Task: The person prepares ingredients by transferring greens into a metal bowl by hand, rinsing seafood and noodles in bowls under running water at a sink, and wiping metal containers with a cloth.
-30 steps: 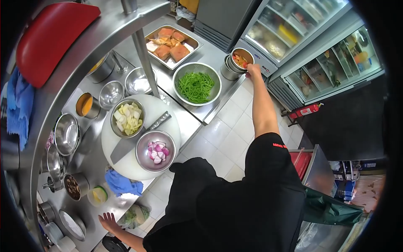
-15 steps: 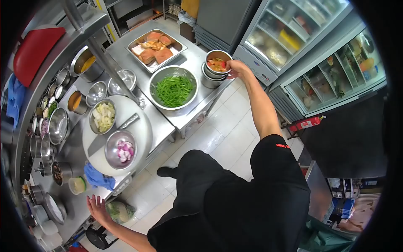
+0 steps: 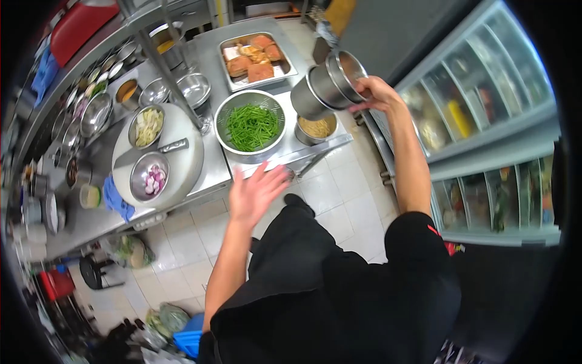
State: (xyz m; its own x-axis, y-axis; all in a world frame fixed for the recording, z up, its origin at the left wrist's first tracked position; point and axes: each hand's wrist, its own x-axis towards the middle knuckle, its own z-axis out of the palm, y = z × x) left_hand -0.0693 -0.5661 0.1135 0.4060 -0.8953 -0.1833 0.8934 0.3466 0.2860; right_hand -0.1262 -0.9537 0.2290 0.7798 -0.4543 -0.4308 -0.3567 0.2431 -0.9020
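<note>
My right hand (image 3: 381, 95) grips the rim of a steel pot (image 3: 333, 85), which is nested with a second steel pot (image 3: 308, 100). Both are tilted over on their sides, up off the table; I cannot make out any food inside. Below them a round steel container (image 3: 316, 128) of tan, crumbly-looking food stands at the table's corner. My left hand (image 3: 257, 195), slightly blurred, hovers with spread fingers and nothing in it. Nearest to it is a perforated steel colander (image 3: 219, 134) heaped with cut green vegetables (image 3: 251, 127).
Behind the colander lies a steel tray (image 3: 290, 68) with orange-brown slabs. On a round white board (image 3: 185, 164) are a knife (image 3: 174, 145), a bowl of pale chopped vegetable (image 3: 145, 126) and a bowl of purple onion pieces (image 3: 151, 177). An open-shelved fridge (image 3: 479, 158) stands at right.
My right hand has lifted and tipped the pots, uncovering the container with tan food. My left hand has swung from the far left to in front of the colander. The view has shifted.
</note>
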